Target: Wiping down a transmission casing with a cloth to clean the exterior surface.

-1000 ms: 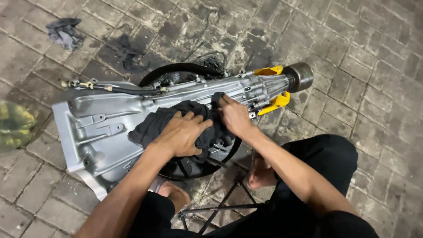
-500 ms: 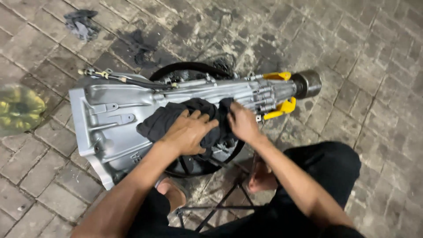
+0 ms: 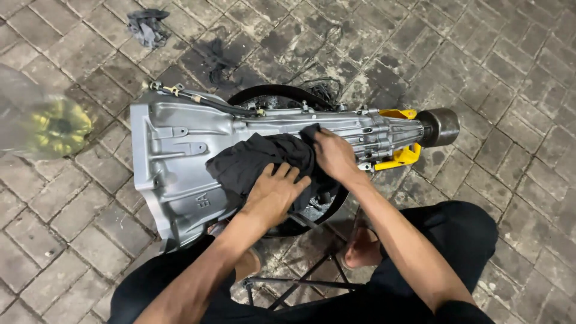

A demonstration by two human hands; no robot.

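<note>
The step in hand looks like wiping down a gearbox casing; a silver aluminium transmission housing (image 3: 180, 162) lies on its side across a black tyre (image 3: 270, 95) on the paved brick floor (image 3: 516, 72), its wide bell end toward the left of the view and its narrow tail, with yellow fittings (image 3: 401, 157) and a dark round output end (image 3: 441, 126), toward the right; a dark grey cloth (image 3: 258, 161) is spread over the middle of the casing.

The left hand (image 3: 275, 195) lies flat on the near part of the cloth, fingers spread and pressing down, holding nothing closed in its grip; the right hand (image 3: 335, 157) is curled around a bunched upper edge of the cloth, pinching it against the casing just beside the tail section.

A cable with a metal end fitting (image 3: 180, 93) runs along the far edge of the housing; a crumpled grey rag (image 3: 147, 27) lies well apart on the floor at the top left; a blurred clear bag with something yellow in it (image 3: 51, 123) sits at the left edge; a thin metal frame (image 3: 300, 282) stands under the person's knees.

As a judgement, the wiping is mid-way; the next move calls for firm, even pressure through both hands, and for keeping the cloth from catching on the casing's ribs and bolts near the tail.
</note>
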